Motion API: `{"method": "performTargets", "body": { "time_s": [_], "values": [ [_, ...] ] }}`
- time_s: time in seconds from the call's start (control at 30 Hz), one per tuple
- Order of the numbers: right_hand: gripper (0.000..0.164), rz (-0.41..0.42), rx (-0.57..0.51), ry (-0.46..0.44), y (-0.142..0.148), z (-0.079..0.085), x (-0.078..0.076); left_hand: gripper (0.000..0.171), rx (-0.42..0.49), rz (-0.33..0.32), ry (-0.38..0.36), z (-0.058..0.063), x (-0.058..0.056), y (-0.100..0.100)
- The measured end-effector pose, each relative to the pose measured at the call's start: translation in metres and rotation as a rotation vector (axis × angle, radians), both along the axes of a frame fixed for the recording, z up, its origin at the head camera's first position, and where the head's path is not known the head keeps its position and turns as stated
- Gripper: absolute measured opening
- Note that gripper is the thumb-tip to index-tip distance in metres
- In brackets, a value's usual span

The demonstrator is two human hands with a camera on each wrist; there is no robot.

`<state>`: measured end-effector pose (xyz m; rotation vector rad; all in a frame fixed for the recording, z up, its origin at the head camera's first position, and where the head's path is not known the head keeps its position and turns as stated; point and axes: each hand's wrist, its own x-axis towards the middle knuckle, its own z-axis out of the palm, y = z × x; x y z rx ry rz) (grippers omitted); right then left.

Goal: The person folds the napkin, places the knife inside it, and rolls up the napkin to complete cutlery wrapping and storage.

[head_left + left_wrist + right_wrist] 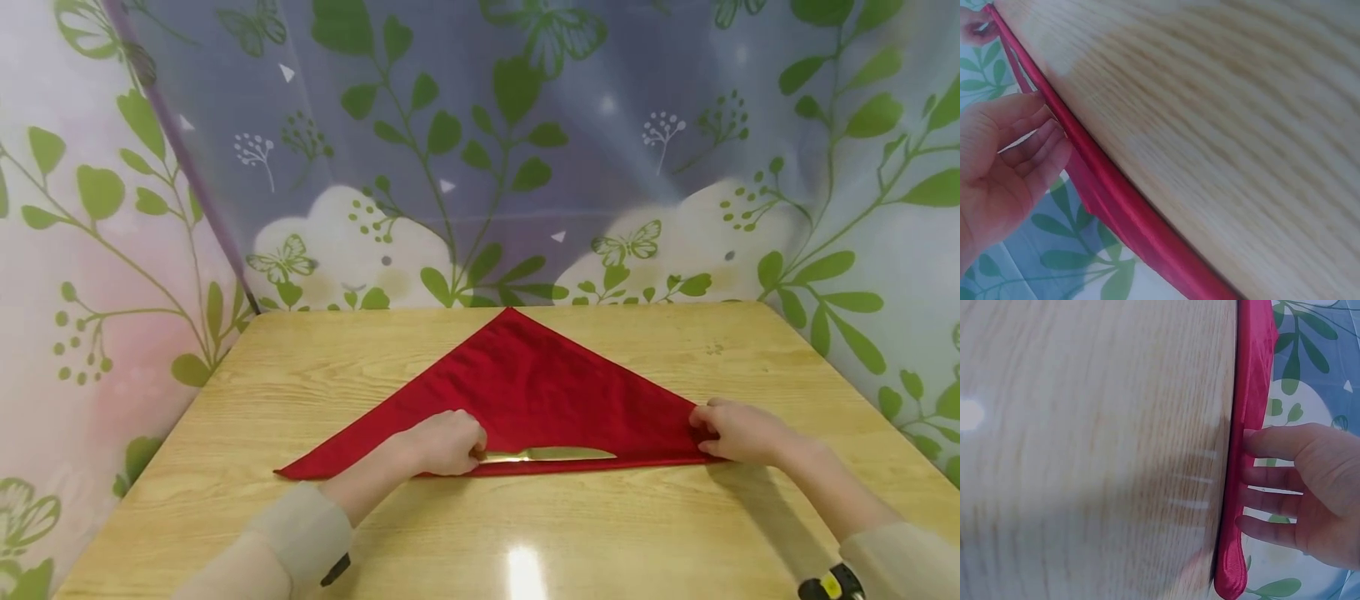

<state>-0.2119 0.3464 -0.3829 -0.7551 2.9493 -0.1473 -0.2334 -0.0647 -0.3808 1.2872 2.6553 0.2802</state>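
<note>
A red cloth napkin [540, 375], folded into a triangle, lies on the table with its point away from me and its long folded edge towards me. A gold table knife [570, 454] rests on it along that edge, its blade pointing right. My left hand [446, 442] holds the knife by its handle, much of which the fingers hide. Near the napkin's right corner, my right hand [738, 429] touches the cloth with spread fingers. In the right wrist view, the fingertips [1254, 500] meet the folded red edge. The left wrist view does not show the knife.
The wooden table [450, 533] extends around the napkin and reflects a bright light at its front. A patterned curtain [480, 167] with leaves and butterflies stands behind the table and on both sides.
</note>
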Motion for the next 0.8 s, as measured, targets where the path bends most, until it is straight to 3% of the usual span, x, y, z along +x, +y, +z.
{"method": "performTargets", "body": {
  "time_s": [0.17,0.37,0.8],
  "values": [
    [0.021,-0.012,-0.003,-0.014,-0.0002,-0.0017,0.0034,0.026,-0.006,-0.019,-0.030,-0.0016,0.0010,-0.0007],
    [0.022,-0.020,-0.006,0.001,0.0015,-0.0029,0.0015,0.022,-0.008,-0.050,0.016,-0.0003,0.0009,-0.0005],
    [0.022,-0.026,-0.010,0.012,-0.0014,-0.0034,0.0075,0.015,-0.004,-0.041,-0.028,-0.0040,0.0031,-0.0032]
  ]
}}
